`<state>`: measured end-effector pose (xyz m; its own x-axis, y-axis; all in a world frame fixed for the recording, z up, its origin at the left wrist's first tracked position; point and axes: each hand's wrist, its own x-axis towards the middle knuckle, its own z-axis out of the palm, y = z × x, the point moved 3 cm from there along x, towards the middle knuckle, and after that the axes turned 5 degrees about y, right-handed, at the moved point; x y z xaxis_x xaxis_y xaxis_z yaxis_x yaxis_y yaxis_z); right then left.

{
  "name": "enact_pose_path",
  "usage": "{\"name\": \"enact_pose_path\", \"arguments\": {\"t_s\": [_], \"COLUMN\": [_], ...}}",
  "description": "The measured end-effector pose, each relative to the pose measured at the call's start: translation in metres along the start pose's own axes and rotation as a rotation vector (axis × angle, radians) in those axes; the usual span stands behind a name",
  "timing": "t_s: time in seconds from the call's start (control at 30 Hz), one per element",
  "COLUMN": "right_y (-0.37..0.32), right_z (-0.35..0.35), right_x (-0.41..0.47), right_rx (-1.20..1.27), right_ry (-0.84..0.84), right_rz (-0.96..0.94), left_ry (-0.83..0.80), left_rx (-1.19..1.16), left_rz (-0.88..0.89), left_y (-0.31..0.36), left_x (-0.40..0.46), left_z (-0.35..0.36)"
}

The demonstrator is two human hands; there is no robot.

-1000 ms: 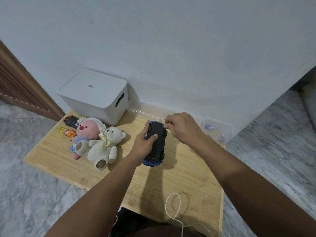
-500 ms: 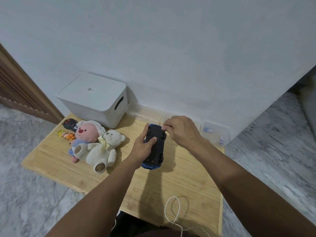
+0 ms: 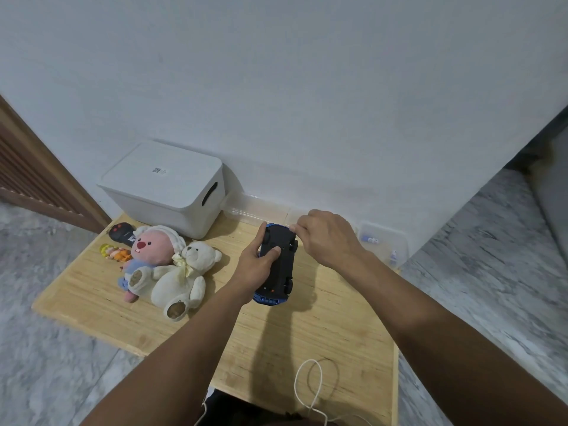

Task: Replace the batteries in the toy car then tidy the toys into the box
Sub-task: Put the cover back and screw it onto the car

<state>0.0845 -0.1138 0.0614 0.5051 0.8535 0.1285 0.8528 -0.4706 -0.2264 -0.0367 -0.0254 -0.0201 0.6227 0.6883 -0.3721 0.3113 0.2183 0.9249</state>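
Item: toy car [image 3: 278, 265], blue body, black underside turned up. It is held just above the table [image 3: 338, 327] by the left hand [image 3: 256, 265], which is closed around its left flank, thumb laid flat on the chassis, fingers wrapped under the body.

Right hand [image 3: 327, 238]: fingers curled, tips pinched at the far right corner of the car, beside the far wheel. Whether a latch, a screw or the battery cover itself is pinched cannot be told; the spot is hidden by the fingers.

Step judged in hand: opening of the battery compartment. No cover is seen lifted.

Handling notes:
- The car is best kept steady by the left hand while the cover is worked by the right.
- The thumb is best kept off the cover, so that it is not pinned shut.
- Force is best applied gently; the plastic tabs are probably thin.

Nearby, left of the left hand: white bear [image 3: 181, 278], pink plush [image 3: 150, 253], small figure [image 3: 115, 252], black remote [image 3: 123, 236]. Beyond these: white lidded box [image 3: 166, 186], lid on. Right of the right hand: clear container [image 3: 384, 244] holding small cylinders, possibly the batteries.
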Motion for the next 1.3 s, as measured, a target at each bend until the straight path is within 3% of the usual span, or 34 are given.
{"name": "enact_pose_path", "arguments": {"t_s": [0.23, 0.37, 0.6, 0.8, 0.97, 1.13, 1.3], "right_y": [0.0023, 0.0029, 0.0004, 0.0047, 0.0048, 0.0026, 0.0024], "right_z": [-0.0049, -0.0047, -0.0063, -0.005, -0.0044, -0.0051, -0.0072], "right_x": [0.0035, 0.0041, 0.0035, 0.0054, 0.004, 0.004, 0.0049], "right_rx": [0.203, 0.174, -0.018, 0.211, 0.188, -0.011, 0.141], "right_ry": [0.096, 0.073, 0.091, 0.071, -0.016, -0.013, -0.031], "right_rz": [-0.076, -0.129, -0.04, -0.043, -0.035, 0.0, -0.003], "left_ry": [0.01, 0.017, -0.002, 0.012, 0.02, 0.009, 0.01], "left_rx": [0.002, 0.01, 0.018, 0.013, 0.014, 0.013, 0.003], "left_rz": [0.011, 0.021, 0.022, 0.01, 0.006, 0.011, 0.011], "left_y": [0.0048, 0.0079, 0.0088, 0.0082, 0.0066, 0.006, 0.0049], "left_x": [0.0018, 0.0023, 0.0019, 0.0008, 0.0018, 0.0004, -0.0003], "left_z": [0.0006, -0.0008, 0.0034, 0.0024, 0.0019, 0.003, 0.0021]}}
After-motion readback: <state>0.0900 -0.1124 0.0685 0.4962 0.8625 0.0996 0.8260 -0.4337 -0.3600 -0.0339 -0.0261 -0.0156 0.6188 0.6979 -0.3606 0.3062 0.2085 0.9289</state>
